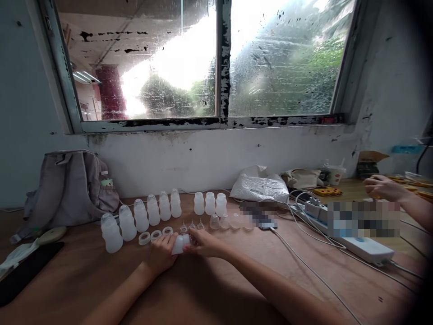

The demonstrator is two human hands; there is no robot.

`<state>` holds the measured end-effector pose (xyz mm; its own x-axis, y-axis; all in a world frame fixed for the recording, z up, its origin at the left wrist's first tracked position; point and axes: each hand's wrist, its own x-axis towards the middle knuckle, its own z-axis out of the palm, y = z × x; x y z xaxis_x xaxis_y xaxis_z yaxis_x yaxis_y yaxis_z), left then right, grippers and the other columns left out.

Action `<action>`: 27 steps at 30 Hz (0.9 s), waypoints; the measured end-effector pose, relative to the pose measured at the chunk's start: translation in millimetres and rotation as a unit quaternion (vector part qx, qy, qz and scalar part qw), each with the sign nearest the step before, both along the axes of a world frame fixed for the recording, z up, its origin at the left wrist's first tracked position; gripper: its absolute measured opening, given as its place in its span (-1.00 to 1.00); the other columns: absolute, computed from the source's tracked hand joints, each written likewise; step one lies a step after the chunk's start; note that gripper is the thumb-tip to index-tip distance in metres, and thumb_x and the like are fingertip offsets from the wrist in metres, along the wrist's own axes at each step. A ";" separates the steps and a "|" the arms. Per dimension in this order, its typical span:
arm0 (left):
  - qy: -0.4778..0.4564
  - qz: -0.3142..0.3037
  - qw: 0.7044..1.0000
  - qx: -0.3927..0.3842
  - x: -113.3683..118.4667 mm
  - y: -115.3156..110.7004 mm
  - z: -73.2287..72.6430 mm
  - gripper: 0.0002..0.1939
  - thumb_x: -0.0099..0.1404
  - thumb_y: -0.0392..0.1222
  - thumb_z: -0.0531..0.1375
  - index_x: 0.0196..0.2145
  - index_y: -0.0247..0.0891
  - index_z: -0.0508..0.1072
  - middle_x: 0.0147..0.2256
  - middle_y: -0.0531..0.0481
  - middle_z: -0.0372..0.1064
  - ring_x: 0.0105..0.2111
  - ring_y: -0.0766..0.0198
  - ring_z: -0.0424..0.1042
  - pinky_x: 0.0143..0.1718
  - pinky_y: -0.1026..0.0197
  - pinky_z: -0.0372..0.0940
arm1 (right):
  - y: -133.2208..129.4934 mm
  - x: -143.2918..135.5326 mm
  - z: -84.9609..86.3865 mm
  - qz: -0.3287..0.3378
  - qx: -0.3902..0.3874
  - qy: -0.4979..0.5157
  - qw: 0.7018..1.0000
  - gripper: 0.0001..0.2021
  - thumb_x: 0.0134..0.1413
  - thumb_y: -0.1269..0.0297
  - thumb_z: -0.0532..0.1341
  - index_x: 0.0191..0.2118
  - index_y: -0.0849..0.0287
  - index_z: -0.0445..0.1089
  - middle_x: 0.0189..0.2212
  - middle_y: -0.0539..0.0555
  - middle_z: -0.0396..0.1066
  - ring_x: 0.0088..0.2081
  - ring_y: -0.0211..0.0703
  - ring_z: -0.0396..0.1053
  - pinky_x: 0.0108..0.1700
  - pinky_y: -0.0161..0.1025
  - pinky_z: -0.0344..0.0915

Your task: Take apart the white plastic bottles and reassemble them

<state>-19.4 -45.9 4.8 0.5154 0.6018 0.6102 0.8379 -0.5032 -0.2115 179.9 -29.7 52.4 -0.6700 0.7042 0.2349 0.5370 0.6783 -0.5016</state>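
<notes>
A translucent white baby bottle (178, 245) lies tilted low over the table between my two hands. My left hand (164, 249) is closed round its left end. At its right end, my right hand (205, 243) grips with thumb and fingers; whether a smaller part is also in those fingers is hidden. Just beyond my left hand lie three white collar rings (144, 238). Beyond my right hand stand three clear nipples (191, 225), with several clear dome caps (214, 222) to their right. Three uncapped bottles (210, 204) stand behind; several capped bottles (141, 215) form a slanting row at the left.
A grey backpack (72, 189) leans on the wall at left, near a black flat case (30, 271). A silver padded bag (260, 187), a phone (268, 224), white cables and a power strip (365, 249) lie at right. Another person's hand (382, 187) is at far right.
</notes>
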 end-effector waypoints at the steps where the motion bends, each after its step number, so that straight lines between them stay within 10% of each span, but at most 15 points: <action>1: -0.004 0.001 1.000 -0.009 0.1 0.0 1.0 -0.57 0.12 -0.04 0.04 -0.11 -0.36 0.24 -0.30 -0.19 0.38 -0.37 0.07 0.37 -0.41 0.11 0.25 | 0.4 -0.2 -0.3 0.003 0.010 -0.002 1.000 -0.66 -0.09 0.07 0.14 -0.24 0.21 0.23 -0.47 0.03 0.30 -0.48 -0.24 0.24 -0.50 -0.35 0.15; 12: -0.150 -0.016 0.967 -0.207 3.9 -11.5 29.0 -0.68 0.03 -0.02 0.09 -0.25 -0.19 0.30 -0.42 0.03 0.37 -0.45 0.19 0.37 -0.49 0.27 0.17 | -13.2 -4.0 17.8 0.050 0.155 -0.014 0.987 -0.63 -0.10 0.37 0.20 -0.10 0.17 0.15 -0.17 0.14 0.18 -0.20 -0.14 0.23 -0.22 -0.27 0.20; 22: -0.196 -0.043 0.959 -0.200 6.7 -15.3 27.8 -0.68 0.04 -0.09 0.09 -0.22 -0.23 0.30 -0.38 -0.02 0.38 -0.41 0.20 0.37 -0.43 0.25 0.20 | -6.2 -3.8 22.9 -0.043 -0.048 0.027 0.998 -0.73 0.01 0.11 0.08 -0.22 0.17 0.21 -0.62 -0.05 0.28 -0.61 -0.30 0.26 -0.56 -0.39 0.17; 27: -0.200 -0.017 0.962 -0.186 5.8 -10.5 22.4 -0.67 0.02 -0.05 0.11 -0.24 -0.22 0.30 -0.42 0.00 0.37 -0.44 0.19 0.36 -0.45 0.24 0.20 | -13.3 -2.8 31.7 0.047 0.040 0.058 0.996 -0.71 -0.13 0.42 0.19 -0.19 0.13 0.24 -0.29 0.04 0.27 -0.35 -0.28 0.28 -0.35 -0.37 0.24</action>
